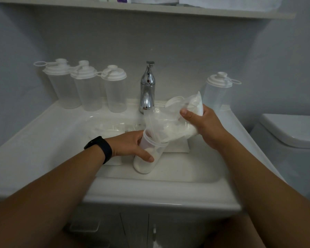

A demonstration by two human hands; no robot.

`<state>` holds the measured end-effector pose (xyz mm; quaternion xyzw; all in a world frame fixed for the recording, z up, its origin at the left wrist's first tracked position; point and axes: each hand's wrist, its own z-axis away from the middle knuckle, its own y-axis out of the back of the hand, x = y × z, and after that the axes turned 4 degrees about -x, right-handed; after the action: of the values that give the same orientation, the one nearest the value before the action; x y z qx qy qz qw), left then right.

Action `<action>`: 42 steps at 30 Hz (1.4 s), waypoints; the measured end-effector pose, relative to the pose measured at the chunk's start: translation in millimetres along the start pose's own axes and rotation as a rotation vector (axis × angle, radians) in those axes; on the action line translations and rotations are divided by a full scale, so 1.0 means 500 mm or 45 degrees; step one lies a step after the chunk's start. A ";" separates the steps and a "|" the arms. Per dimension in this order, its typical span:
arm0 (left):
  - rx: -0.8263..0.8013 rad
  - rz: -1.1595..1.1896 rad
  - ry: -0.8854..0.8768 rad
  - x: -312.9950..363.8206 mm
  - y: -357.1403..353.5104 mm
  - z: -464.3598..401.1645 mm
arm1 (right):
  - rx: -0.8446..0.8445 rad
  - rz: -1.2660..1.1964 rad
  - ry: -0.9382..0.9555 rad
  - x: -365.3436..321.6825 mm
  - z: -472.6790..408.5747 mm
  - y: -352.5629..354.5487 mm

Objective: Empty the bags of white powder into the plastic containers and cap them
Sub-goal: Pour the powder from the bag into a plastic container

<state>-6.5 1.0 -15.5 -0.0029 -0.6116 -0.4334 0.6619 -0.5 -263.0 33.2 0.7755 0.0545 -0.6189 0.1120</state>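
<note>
Powder bag (172, 122) tilts in my right hand (204, 126), its mouth tucked into the open container (147, 154) my left hand (132, 145) grips over the sink (168, 192). Pouring looks underway; next, I'd lift the bag's tail higher, then cap.

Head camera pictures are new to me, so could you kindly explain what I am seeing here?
The one picture comes from a camera worn on a person's head, looking down at their bare hands over a sink. The left hand holds an open container, partly filled with white powder. The right hand grips a bag of powder, its mouth tucked into the container. Capped empty containers stand left of the tap, and another to the right.
</note>
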 end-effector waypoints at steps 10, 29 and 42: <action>-0.002 -0.004 -0.017 0.001 -0.001 -0.001 | 0.003 0.017 0.000 -0.003 0.002 -0.002; 0.007 0.006 -0.004 0.001 -0.001 -0.001 | 0.002 0.015 -0.001 -0.006 0.004 -0.003; 0.000 0.005 -0.013 0.001 -0.002 0.000 | -0.010 0.011 -0.001 -0.012 0.009 -0.007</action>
<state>-7.3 0.2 -15.6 -0.0064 -0.6150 -0.4321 0.6596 -6.9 -260.3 37.7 0.7750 0.0536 -0.6186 0.1179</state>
